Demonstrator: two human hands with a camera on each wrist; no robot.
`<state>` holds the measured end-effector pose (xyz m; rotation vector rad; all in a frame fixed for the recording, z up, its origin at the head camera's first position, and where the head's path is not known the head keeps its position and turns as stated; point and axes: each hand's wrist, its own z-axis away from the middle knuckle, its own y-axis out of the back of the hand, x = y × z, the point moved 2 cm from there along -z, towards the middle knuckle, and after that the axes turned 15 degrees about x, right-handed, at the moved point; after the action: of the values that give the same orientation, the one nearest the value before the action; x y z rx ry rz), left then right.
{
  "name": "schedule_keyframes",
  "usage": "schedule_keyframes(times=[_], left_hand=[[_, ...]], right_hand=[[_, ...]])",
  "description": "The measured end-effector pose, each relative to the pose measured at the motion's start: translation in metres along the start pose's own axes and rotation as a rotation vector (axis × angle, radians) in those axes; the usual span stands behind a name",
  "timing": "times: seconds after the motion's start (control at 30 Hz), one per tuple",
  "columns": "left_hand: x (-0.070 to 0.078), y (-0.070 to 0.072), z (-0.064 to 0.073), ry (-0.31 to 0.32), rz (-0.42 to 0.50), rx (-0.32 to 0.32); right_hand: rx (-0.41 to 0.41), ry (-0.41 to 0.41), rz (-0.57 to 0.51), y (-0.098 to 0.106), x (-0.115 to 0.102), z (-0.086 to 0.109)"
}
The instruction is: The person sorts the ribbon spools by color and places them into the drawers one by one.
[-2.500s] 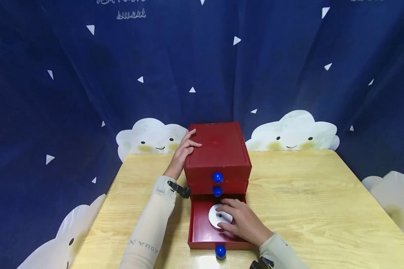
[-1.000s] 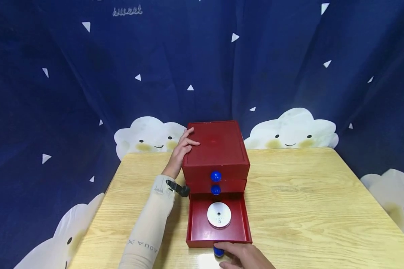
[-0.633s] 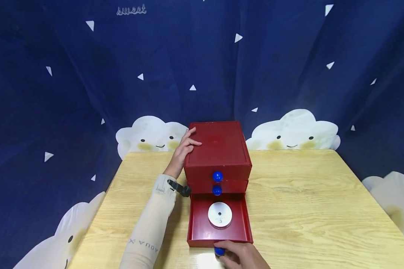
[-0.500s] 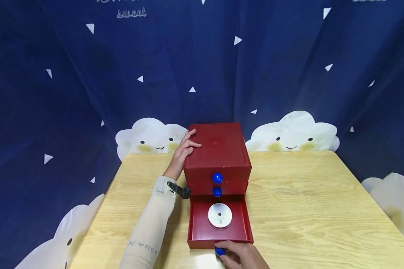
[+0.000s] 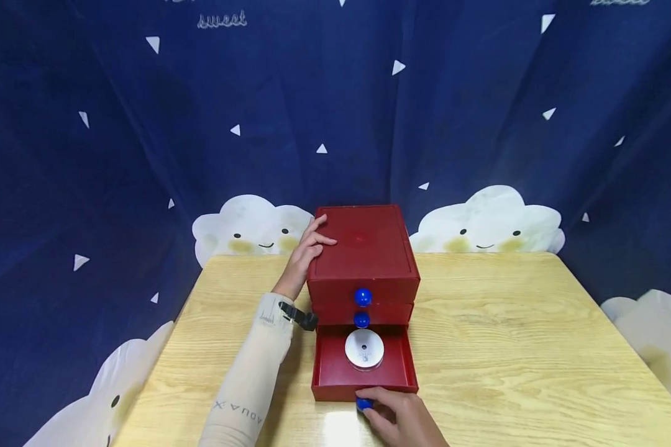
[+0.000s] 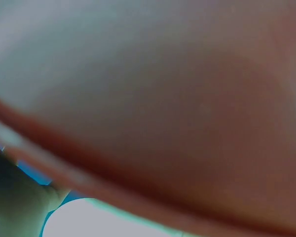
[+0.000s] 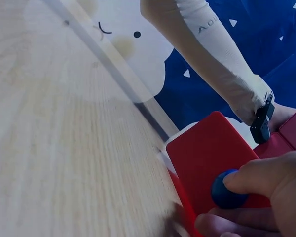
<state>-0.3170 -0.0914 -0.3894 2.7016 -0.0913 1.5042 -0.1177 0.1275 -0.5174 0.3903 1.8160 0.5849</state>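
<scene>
A red cabinet (image 5: 363, 242) of stacked drawers with round blue knobs stands on the table. Its bottom drawer (image 5: 330, 372) is pulled out, and inside lies a white disc (image 5: 363, 349) with a small centre hole and faint print. My left hand (image 5: 301, 261) rests against the cabinet's upper left edge, fingers spread onto the top. In the left wrist view, a blurred reddish surface (image 6: 163, 108) fills most of the picture. My right hand (image 5: 405, 416) pinches the bottom drawer's blue knob (image 5: 363, 403); in the right wrist view, the thumb presses that knob (image 7: 227, 190).
The wooden table (image 5: 497, 335) extends to both sides of the cabinet. Behind it hangs a dark blue curtain (image 5: 291, 81) with white triangles and smiling clouds. The two upper drawers, with their knobs (image 5: 363, 297), are pushed in.
My right hand has left the white disc and taken hold of the bottom knob. The drawer has since slid slightly inward, carrying the disc. My left hand has stayed put.
</scene>
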Motion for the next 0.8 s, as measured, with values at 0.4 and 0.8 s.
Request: schedule_keyframes(times=[0.4,0.8], left_hand=[[-0.02,0.001,-0.001,0.007,0.024,0.015],[0.0,-0.001,0.003,-0.001,0.017,-0.001]], right_hand=[[0.099,0.073,-0.055,-0.004,0.008,-0.009],[0.104,0.067,-0.021,-0.003,0.007,-0.015]])
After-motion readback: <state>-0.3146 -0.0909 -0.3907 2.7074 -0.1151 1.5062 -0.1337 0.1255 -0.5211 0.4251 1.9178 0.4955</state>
